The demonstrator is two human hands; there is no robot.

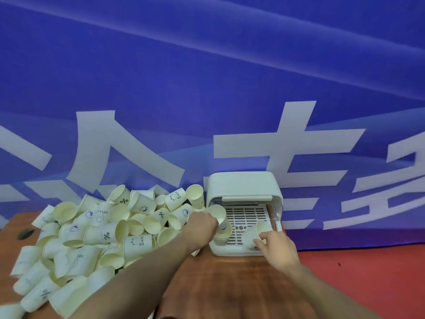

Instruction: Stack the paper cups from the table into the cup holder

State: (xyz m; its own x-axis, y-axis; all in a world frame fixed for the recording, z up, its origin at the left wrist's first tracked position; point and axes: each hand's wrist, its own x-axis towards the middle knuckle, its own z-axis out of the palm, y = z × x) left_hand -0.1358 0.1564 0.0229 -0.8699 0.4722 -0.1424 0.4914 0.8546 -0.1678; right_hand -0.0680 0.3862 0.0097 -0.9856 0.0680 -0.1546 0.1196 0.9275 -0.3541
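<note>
Head view: from nine o'clock to the centre, a big loose heap of cups [96, 236] covers the tabletop [230, 284], most lying on their sides, some mouth-up, a few printed with marks. Hardly any of that heap looks dealt with, so I judge the task barely begun.

At the centre, the left hand [202, 229] reaches in from six o'clock, its grip closed round a cup [217, 215] held at the holder's left edge, above one or two cups [224, 233] that seem to sit already in the tray; how many is hard to tell.

Toward three o'clock stands the holder [243, 187], a white box with a slotted tray [246, 217], its front open toward the person. The right hand [276, 247] pinches a second cup [255, 236] by its rim, tilted, at the tray's near right corner.

Done: a small start in the tray. Left: seating both held cups, then nearly the whole heap.
</note>
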